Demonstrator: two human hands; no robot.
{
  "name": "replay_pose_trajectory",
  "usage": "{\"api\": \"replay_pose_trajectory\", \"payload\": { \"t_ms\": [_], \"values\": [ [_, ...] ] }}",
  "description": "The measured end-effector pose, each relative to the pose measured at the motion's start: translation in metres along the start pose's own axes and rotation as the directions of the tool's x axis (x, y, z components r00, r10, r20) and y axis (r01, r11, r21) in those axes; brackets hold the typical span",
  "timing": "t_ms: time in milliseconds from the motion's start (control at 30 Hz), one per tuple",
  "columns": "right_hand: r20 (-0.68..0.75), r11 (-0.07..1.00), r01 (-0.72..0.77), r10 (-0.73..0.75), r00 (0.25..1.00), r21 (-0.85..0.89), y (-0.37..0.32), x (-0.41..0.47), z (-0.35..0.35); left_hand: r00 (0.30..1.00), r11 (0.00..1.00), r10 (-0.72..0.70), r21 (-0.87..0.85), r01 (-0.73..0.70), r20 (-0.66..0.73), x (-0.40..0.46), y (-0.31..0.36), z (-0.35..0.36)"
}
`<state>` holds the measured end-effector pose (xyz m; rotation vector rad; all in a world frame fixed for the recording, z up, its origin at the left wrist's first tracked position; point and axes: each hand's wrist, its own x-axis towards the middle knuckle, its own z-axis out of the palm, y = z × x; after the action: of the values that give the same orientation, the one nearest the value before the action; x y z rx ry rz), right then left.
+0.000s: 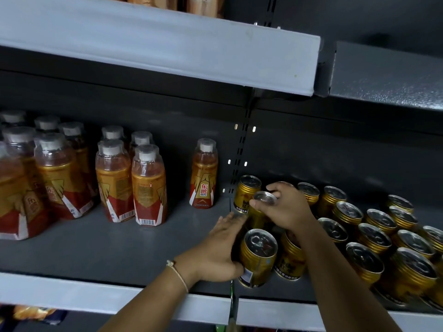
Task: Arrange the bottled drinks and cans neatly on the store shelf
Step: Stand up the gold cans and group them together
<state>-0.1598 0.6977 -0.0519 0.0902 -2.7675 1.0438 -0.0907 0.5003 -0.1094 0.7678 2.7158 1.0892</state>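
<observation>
- The dark grey metal store shelf (100,250) carries two groups of drinks: bottles on its left half, cans on its right half, with a slotted black upright (239,161) at the back wall between them.
- The left hand (223,250) lies with straight fingers flat against the left side of a gold aluminium can with a silver pull-tab lid (259,257) at the shelf's front; its grip is open, pressing rather than clasping.
- The right hand (285,207) has its grip closed round the top of a second gold can (263,200), fingers and thumb curled about the lid rim; this can sits just behind the front one and in front of a third gold can by the upright (248,191).
- To the right, a crowd of gold cans in loose rows (374,233) stands close together, hemming in the right forearm.
- A single orange-and-red plastic bottle with a clear cap cover (204,174) stands alone, apart from the cans.
- Further left, a cluster of like orange bottles (115,178) stands in groups; the leftmost ones are blurred and cut off by the frame.
- A pale grey upper shelf edge (167,49) overhangs, hiding the back wall above.
- The right wrist hides the can below it, and labels on the far cans cannot be read.
- A thin cord bracelet (178,274) circles the left wrist.
</observation>
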Motion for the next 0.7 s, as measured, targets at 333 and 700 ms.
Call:
{"api": "replay_pose_trajectory", "payload": {
  "t_ms": [333, 700],
  "values": [
    [0.085, 0.969, -0.056, 0.036, 0.996, 0.24, 0.009, 0.008, 0.001, 0.948, 0.967, 0.233, 0.154, -0.202, -0.215, -0.003, 0.005, 0.016],
    [0.17, 0.993, 0.012, -0.032, 0.985, 0.114, 0.001, 0.007, 0.003, 0.945, 0.972, 0.23, 0.094, -0.213, -0.233, -0.005, 0.009, 0.013]
  ]
}}
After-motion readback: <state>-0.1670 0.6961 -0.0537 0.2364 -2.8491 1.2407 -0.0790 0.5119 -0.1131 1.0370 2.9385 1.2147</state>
